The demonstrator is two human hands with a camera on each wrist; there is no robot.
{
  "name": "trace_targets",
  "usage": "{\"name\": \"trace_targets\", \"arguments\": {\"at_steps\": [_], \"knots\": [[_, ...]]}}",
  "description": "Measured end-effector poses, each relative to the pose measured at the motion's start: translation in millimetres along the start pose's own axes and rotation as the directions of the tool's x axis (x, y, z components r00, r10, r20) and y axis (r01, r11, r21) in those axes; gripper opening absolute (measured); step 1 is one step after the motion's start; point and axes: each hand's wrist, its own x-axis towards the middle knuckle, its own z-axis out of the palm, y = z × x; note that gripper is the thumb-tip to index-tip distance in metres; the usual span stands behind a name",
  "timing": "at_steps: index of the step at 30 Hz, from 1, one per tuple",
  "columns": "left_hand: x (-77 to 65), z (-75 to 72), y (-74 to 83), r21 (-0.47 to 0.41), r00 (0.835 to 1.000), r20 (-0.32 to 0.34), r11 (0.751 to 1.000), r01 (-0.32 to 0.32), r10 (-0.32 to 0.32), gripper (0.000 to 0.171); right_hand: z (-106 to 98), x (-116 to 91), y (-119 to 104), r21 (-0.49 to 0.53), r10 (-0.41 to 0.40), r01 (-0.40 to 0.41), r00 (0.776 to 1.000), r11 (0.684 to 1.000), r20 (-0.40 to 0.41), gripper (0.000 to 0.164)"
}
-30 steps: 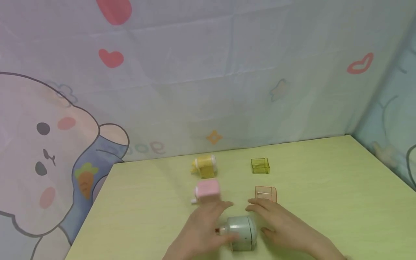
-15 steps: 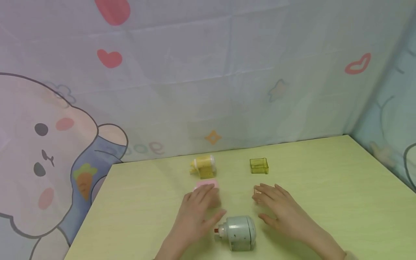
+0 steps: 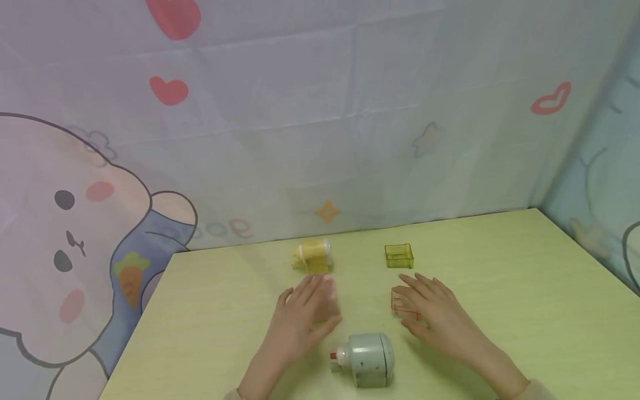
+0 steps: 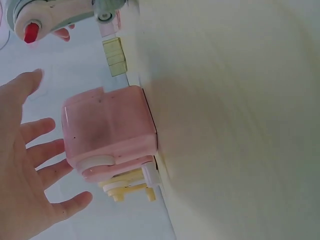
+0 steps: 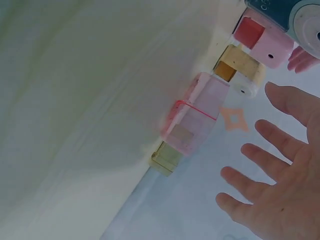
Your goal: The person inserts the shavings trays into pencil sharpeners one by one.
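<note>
My left hand [image 3: 297, 322] is over the pink crank pencil sharpener [image 3: 331, 294], partly hiding it in the head view. In the left wrist view its fingers are spread beside the pink body, gripping nothing. My right hand [image 3: 440, 316] is spread above a clear pinkish shavings tray [image 3: 399, 303], covering its right part. The right wrist view shows that tray apart from the loosely spread fingers [image 5: 245, 185]. Between the wrists, nearer the person, stands a grey-green sharpener [image 3: 371, 358] with a red-tipped crank. The pink sharpener has a red square opening [image 5: 249, 32] low on one side.
A yellow sharpener [image 3: 314, 253] stands behind the pink one. To its right lies a clear yellow tray [image 3: 399, 255]. All rest on a pale yellow-green table [image 3: 500, 278], backed by a printed cloth [image 3: 300, 139]. Another cloth hangs along the right side.
Both hands have moved away from the grey-green sharpener and forward, the left to the pink sharpener, the right over the pinkish tray. The sharpeners and trays have kept their places.
</note>
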Motion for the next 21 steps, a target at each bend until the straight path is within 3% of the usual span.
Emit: {"name": "trace_targets", "arguments": {"at_steps": [9, 16, 21], "knots": [[4.3, 5.4, -9.2, 0.024, 1.000, 0.017, 1.000, 0.009, -0.010, 0.069, 2, -2, 8, 0.014, 0.040, -0.040, 0.999, 0.999, 0.031, 0.059], [7.8, 7.5, -16.0, 0.024, 1.000, 0.023, 1.000, 0.015, -0.015, 0.070, 1, -1, 11, 0.050, 0.099, -0.105, 0.989, 0.993, 0.111, 0.064], [9.6, 8.7, -19.3, -0.009, 0.999, 0.032, 1.000, 0.025, -0.025, 0.072, 2, 1, 14, 0.016, 0.137, -0.142, 0.977, 0.990, 0.164, 0.068]]}}
